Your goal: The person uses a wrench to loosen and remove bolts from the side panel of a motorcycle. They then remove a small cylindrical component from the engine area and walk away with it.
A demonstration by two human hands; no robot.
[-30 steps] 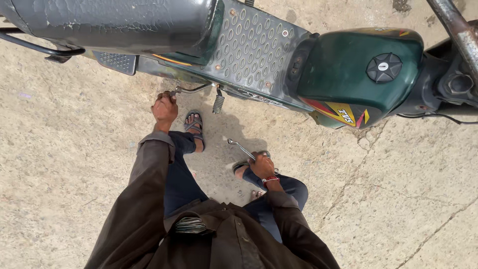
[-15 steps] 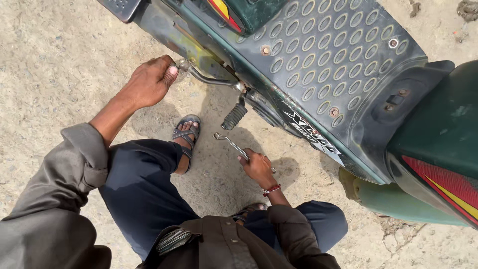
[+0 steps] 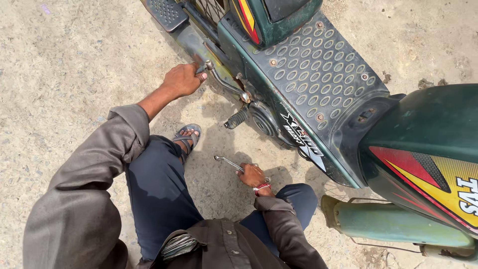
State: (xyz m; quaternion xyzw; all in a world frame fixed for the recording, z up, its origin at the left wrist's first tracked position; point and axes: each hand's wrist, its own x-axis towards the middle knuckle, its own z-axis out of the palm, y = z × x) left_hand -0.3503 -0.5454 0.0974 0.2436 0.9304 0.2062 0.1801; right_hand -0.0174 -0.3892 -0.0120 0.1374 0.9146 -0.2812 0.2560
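Crouching beside the green scooter (image 3: pixel 318 74), we grip its kick lever (image 3: pixel 224 82) with our left hand (image 3: pixel 181 79), while our right hand (image 3: pixel 253 175) holds a wrench (image 3: pixel 226 162) low over the ground.

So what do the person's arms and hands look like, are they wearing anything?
Both arms are in loose grey-brown long sleeves. The left sleeve is pushed back, so the forearm is bare up to the left hand. The right sleeve reaches almost to the wrist. Around the right wrist is a red and white band, just behind the right hand. Neither hand wears a glove.
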